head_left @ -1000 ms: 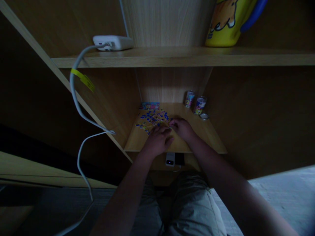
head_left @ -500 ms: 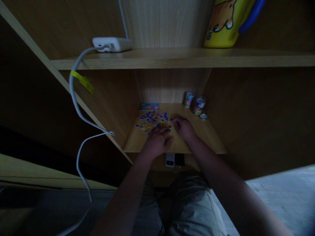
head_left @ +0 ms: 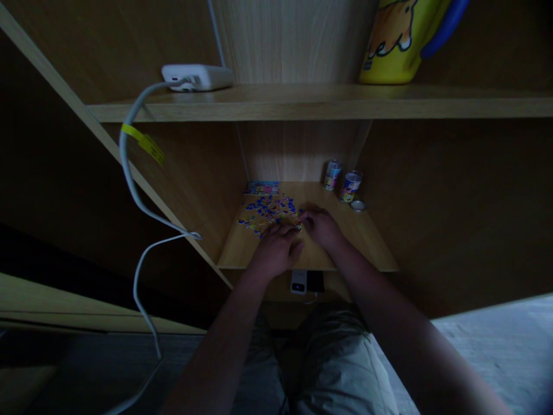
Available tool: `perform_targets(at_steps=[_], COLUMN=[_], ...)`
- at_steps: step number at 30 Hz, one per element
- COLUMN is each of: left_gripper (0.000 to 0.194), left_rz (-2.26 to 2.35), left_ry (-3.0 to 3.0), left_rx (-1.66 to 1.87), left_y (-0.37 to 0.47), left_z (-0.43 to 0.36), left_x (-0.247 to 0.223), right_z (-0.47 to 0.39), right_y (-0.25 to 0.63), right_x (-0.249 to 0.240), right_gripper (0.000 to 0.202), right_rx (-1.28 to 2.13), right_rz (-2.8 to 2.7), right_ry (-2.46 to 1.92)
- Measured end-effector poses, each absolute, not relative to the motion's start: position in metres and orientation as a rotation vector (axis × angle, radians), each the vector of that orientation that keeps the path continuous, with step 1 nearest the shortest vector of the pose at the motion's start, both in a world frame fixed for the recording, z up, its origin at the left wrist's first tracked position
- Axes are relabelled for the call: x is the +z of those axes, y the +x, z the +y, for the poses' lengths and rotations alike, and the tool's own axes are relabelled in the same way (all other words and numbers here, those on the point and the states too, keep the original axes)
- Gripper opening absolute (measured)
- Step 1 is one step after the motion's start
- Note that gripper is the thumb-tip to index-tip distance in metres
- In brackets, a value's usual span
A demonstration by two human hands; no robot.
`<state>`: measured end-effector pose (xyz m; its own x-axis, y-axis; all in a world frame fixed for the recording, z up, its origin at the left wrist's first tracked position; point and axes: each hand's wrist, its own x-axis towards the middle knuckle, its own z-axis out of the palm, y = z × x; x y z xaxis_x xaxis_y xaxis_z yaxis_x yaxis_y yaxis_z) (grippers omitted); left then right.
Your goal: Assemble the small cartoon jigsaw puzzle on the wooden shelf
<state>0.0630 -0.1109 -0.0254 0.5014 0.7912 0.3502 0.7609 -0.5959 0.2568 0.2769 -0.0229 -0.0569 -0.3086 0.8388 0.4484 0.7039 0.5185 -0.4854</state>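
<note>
Two printed cans and loose jigsaw pieces, lower shelf.
Your shelf (head_left: 375, 253) holds: farther can (head_left: 332, 176), upright near the back edge; nearer can (head_left: 349, 188), upright toward the right edge, round lid (head_left: 358, 206) just beside it, contents of both indiscernible; jigsaw pieces (head_left: 264, 206), spread left of centre; printed card (head_left: 262, 188), back left corner. Your left hand (head_left: 276, 249) lies over the pieces' near side, fingers loosely extended, thumb apart; your right hand (head_left: 322, 226), at their right side, has fingertips drawn together, any piece between them indiscernible.
</note>
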Motion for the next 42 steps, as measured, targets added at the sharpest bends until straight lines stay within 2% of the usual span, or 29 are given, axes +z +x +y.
perform_targets(at_steps=[7,14,22,42], left_gripper=[0.035,0.034,0.037,0.040], left_rz=[1.400,1.437,1.398,1.396], left_ry=[2.669,2.663,2.664,2.665], left_rx=[0.704,0.670,0.660,0.647], left_y=[0.0614,0.0627,0.0624,0.0631], left_z=[-0.1105,-0.1128,-0.1109,-0.1127], left_x=[-0.0268,-0.0230,-0.0247,-0.0235], right_z=[-0.0256,-0.0281,-0.0273,-0.0296], right_y=[0.2743,0.2747,0.2781,0.2756], right_x=[-0.0553,-0.0546,-0.0553,-0.0548], right_gripper=[0.021,0.012,0.011,0.014], right_rx=[0.267,0.419,0.543,0.486], right_rz=[-2.069,-2.018,-1.922,-1.983], right_ry=[-1.233,-1.246,-1.230,-1.238])
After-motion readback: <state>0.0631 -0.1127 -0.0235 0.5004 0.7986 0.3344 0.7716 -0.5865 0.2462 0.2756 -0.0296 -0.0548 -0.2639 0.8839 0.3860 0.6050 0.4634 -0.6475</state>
